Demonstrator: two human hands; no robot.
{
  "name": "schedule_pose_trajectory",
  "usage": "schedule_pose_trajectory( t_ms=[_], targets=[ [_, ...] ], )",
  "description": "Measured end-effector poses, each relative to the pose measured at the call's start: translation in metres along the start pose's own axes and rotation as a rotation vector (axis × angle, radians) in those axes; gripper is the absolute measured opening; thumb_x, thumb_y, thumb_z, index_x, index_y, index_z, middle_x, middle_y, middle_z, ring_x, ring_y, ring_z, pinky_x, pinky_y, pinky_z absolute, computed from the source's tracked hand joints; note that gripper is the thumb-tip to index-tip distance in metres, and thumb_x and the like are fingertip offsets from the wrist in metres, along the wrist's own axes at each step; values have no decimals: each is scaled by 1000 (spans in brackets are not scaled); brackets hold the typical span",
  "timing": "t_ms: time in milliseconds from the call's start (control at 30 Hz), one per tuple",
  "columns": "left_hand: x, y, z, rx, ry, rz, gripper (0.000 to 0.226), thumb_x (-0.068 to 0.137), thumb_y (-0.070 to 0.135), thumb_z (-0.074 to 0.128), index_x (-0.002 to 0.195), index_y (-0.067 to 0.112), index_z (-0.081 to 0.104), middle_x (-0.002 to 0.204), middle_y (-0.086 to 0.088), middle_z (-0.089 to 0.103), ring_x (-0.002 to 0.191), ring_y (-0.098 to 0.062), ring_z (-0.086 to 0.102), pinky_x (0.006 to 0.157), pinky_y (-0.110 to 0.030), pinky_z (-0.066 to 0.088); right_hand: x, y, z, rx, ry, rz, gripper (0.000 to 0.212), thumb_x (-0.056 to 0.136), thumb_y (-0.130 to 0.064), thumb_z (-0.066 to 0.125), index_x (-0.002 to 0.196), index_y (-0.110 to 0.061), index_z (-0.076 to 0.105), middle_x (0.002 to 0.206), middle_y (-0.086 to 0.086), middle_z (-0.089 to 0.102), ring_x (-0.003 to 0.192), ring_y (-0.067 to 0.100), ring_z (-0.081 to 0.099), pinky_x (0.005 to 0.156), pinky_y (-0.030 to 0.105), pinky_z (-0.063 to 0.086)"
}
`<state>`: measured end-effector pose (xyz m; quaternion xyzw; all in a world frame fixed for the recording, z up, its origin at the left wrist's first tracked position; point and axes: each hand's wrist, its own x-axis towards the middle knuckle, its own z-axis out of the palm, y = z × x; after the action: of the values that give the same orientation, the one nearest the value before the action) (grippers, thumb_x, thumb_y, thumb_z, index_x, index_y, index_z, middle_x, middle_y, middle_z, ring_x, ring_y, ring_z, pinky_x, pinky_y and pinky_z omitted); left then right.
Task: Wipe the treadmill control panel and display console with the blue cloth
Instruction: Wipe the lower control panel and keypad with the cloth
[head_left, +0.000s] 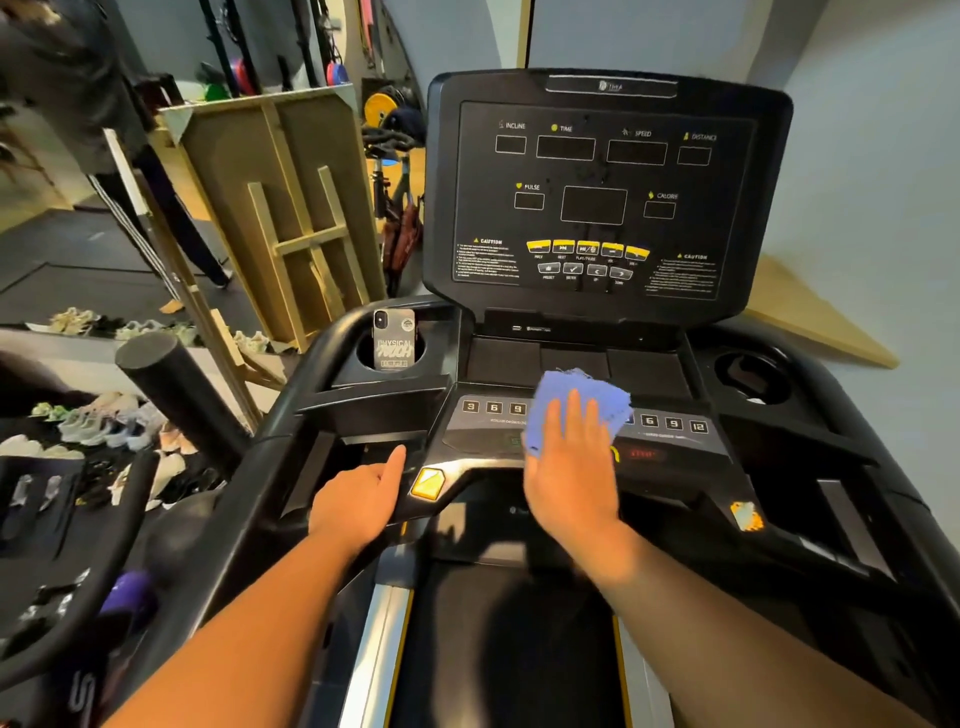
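The treadmill's black display console (602, 192) stands upright ahead, its windows dark. Below it lies the control panel (488, 415) with numbered keys on both sides. My right hand (571, 467) lies flat, fingers spread, pressing the blue cloth (576, 397) onto the middle of that panel; the cloth sticks out beyond the fingertips and hides the centre keys. My left hand (358, 499) rests on the left handlebar beside a yellow button (428, 483), index finger pointing forward, holding nothing.
A phone (394, 340) stands in the left cup holder; the right cup holder (750, 374) is at the far right. Wooden boards (280, 208) lean at the left. Several shoes (98, 426) lie on the floor, and a person's legs (156, 218) are at the far left.
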<state>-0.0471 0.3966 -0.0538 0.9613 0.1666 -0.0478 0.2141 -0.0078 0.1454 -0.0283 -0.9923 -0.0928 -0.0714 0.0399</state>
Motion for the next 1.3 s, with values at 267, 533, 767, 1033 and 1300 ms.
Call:
schedule_pose_trajectory(
  t_ms=[267, 533, 767, 1033, 1300],
  targets=[
    [3, -3, 6, 10, 28, 19, 68, 93, 73, 9, 80, 36, 65, 96, -4, 72, 97, -33, 64, 80, -39, 44, 13, -61, 1, -37, -141, -680, 72, 102, -38, 46, 160, -20, 7, 168, 14, 0, 153, 38, -8, 123, 50, -5],
    [1, -2, 3, -14, 33, 20, 70, 97, 66, 13, 91, 27, 72, 84, 0, 65, 88, -28, 63, 77, -38, 41, 14, 43, -9, 25, -96, -646, 69, 90, -26, 52, 155, -14, 33, 163, 8, 28, 152, 31, 21, 123, 44, 11],
    [0, -3, 4, -29, 30, 14, 77, 94, 70, 9, 100, 29, 73, 90, -1, 70, 90, -25, 65, 85, -41, 48, -1, 125, -17, 136, -76, -285, 73, 97, -21, 58, 157, -13, 16, 164, -2, 7, 154, 21, 4, 125, 37, 0],
    [-2, 0, 1, -33, 31, 0, 74, 95, 69, 10, 102, 31, 73, 96, -3, 72, 95, -27, 65, 90, -43, 48, -64, 156, -3, 169, 79, 120, 61, 88, -19, 37, 143, 7, 46, 151, 27, 43, 143, 44, 33, 118, 54, 21],
    [-4, 2, 0, -52, 23, 5, 71, 98, 66, 14, 100, 28, 74, 87, 1, 66, 87, -22, 61, 85, -40, 46, -18, 120, -17, -13, -43, 43, 69, 102, -28, 47, 159, -11, 14, 168, 10, 5, 155, 30, 2, 125, 45, 4]
  ],
)
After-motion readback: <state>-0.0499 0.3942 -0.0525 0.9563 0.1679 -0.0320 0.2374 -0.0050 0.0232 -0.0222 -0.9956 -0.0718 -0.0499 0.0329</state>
